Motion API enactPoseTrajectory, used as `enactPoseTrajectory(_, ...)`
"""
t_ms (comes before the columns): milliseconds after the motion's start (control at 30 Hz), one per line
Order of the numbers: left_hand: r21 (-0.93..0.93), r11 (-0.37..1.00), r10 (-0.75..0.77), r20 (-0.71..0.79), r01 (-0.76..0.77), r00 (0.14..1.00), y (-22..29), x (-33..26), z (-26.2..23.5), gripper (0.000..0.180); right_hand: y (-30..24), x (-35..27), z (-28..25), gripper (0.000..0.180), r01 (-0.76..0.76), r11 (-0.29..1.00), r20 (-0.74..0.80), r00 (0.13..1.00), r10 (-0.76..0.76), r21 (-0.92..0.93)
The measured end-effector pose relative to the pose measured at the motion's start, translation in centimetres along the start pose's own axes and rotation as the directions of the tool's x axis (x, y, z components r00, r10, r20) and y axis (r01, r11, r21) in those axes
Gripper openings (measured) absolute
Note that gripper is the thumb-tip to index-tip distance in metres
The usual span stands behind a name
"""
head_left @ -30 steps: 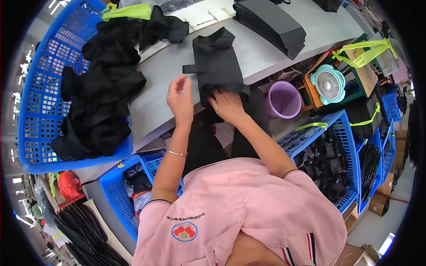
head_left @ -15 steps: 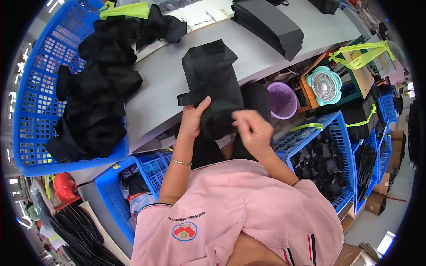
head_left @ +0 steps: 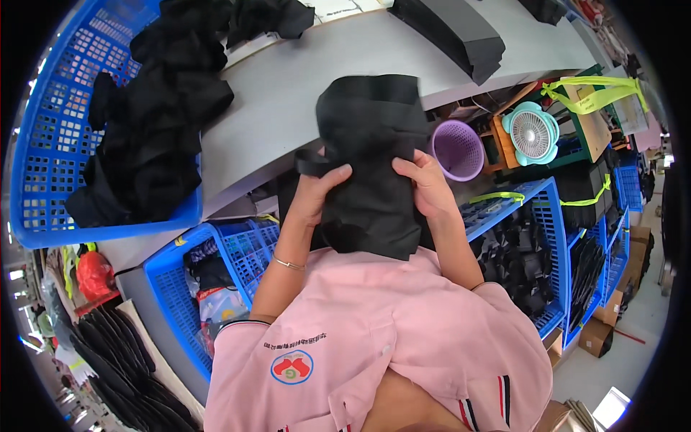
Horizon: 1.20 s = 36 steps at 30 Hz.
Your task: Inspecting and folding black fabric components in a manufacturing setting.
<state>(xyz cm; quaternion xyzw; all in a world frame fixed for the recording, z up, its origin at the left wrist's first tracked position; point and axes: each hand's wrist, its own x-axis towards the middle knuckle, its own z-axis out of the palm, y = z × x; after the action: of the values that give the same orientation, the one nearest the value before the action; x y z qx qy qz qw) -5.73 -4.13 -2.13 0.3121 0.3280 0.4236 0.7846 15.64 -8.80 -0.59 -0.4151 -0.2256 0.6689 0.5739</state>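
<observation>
A black fabric piece (head_left: 371,194), pouch-like in shape, hangs between my hands in front of my chest. My left hand (head_left: 317,191) grips its left edge, thumb on top, beside a black strap loop (head_left: 311,164) that sticks out there. On the opposite edge my right hand (head_left: 432,189) pinches the cloth, its thumb showing and the other fingers behind. The far end of the piece spreads wide over the table edge; its near end reaches down to my shirt.
A blue basket (head_left: 43,234) heaped with black cloth (head_left: 155,129) stands at the left on the grey table (head_left: 266,108). A stack of black panels (head_left: 453,36) lies at the far right. Beyond my right hand are a purple bin (head_left: 458,151), a fan (head_left: 531,133) and blue crates (head_left: 554,237).
My right hand has come up to grip the fabric's right edge. The piece has moved slightly right and turned, its far end now spread wider and its near end lying closer to my shirt.
</observation>
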Motion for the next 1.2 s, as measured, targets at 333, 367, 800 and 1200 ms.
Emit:
enactPoseTrajectory(333, -0.111, 0.994, -0.020, -0.066, 0.013, 0.998, 0.7, 0.4, 0.9, 0.034, 0.3, 0.7, 0.2, 0.022, 0.101, 0.951, -0.051, 0.991, -0.121, -0.293)
enactPoseTrajectory(367, -0.163, 0.986, -0.036, -0.036, 0.030, 0.999, 0.7, 0.7, 1.0, 0.031, 0.1, 1.2, 0.1, 0.022, 0.063, 0.947, -0.098, 0.990, -0.098, -0.315)
enactPoseTrajectory(800, -0.333, 0.927, -0.149, 0.095, 0.172, 0.984, 0.4, 4.9, -0.6, 0.033, -2.4, 4.9, -0.4, 0.047, -0.011, 0.996, -0.119, 0.993, 0.000, -0.087)
enactPoseTrajectory(1200, 0.144, 0.988, -0.047, -0.075, 0.058, 0.996, 2.3, 7.0, 2.2, 0.059, -3.7, 8.1, 1.6, 0.040, -0.080, 0.927, -0.148, 0.989, 0.027, -0.366)
